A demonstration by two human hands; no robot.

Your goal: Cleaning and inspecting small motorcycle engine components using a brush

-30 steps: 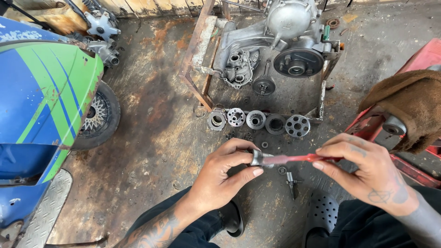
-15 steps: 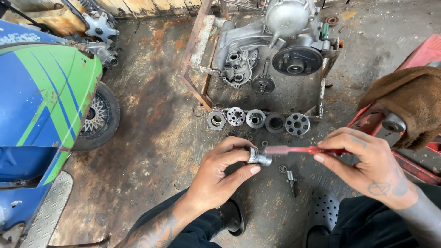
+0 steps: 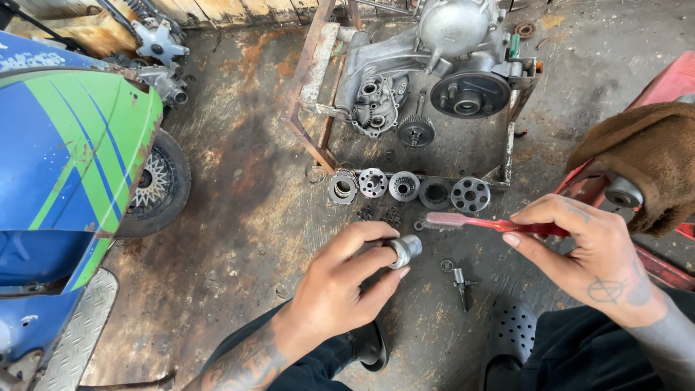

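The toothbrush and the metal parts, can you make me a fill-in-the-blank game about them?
1. The right hand holds a ____ toothbrush.
2. The left hand pinches a small ____ ring.
3. The row of round parts on the floor has ____ pieces.
Missing words: red; metal; five

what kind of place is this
Most likely a small scooter or motorbike repair shop, with work done on the floor. A stripped engine case sits on a rusty frame, a row of gears and round parts lies on the stained concrete, and a blue and green scooter stands alongside.
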